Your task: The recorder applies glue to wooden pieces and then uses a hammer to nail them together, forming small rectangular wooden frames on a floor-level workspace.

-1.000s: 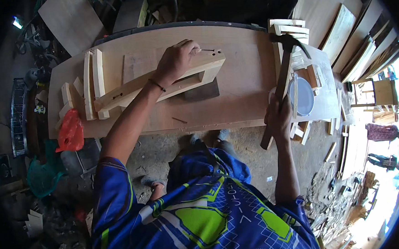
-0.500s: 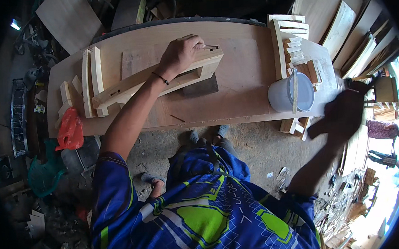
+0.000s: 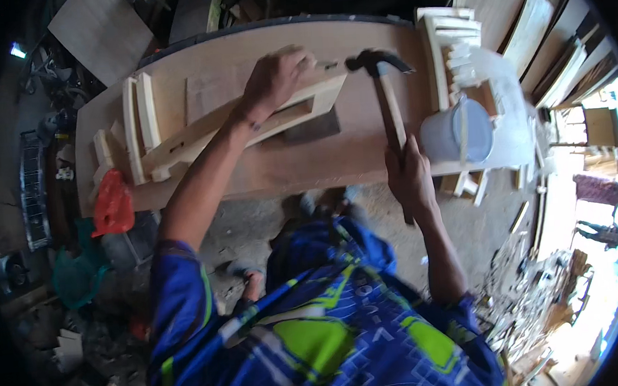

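My right hand point(image 3: 410, 176) grips the wooden handle of a claw hammer point(image 3: 391, 106), whose dark head is up near the far end of a pale wooden frame point(image 3: 323, 93). That frame lies slantwise on the table, its right end raised on a dark flat block point(image 3: 322, 126). Over its upper beam, close to the right end, my left hand point(image 3: 277, 82) is closed with the fingers curled. A small dark nail-like piece point(image 3: 328, 65) shows just past those fingers. Blur hides what they hold.
The wooden-topped table point(image 3: 363, 151) carries curved wooden pieces point(image 3: 147, 111) at left, a red plastic bag point(image 3: 113, 201) at its left corner and a pale bucket point(image 3: 475, 133) at right. Stacked wood parts point(image 3: 447, 25) stand behind the bucket. Scraps point(image 3: 512, 279) litter the floor.
My right hand has swung in from the far right, bringing the hammer over the table beside the frame's end. My left hand keeps its place on the frame. The view has shifted slightly.
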Available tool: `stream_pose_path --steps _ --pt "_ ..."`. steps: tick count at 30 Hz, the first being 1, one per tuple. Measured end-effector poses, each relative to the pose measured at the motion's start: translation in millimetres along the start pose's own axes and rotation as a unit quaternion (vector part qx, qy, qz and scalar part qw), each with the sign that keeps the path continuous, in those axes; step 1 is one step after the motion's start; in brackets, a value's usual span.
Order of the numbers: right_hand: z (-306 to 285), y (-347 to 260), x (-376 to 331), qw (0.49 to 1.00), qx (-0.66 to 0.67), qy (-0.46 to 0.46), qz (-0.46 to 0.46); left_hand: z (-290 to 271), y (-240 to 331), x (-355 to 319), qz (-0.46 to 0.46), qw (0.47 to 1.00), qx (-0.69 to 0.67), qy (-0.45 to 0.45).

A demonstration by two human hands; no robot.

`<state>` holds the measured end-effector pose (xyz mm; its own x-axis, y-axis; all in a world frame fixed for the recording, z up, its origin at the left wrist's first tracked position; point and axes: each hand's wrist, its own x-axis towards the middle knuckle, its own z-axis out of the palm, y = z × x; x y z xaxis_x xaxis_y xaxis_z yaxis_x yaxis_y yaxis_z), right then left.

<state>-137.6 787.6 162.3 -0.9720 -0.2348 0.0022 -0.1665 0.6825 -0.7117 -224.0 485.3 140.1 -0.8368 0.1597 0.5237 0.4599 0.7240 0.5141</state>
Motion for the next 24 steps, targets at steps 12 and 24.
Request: stream_pose_path --steps 12,24 --pt "37 -43 119 0.943 0.333 0.010 0.023 -4 32 -7 -0.009 0.997 -0.054 -0.055" --pt "47 8 152 0.892 0.438 0.085 0.073 2 49 -12 -0.033 0.997 0.034 -0.065"
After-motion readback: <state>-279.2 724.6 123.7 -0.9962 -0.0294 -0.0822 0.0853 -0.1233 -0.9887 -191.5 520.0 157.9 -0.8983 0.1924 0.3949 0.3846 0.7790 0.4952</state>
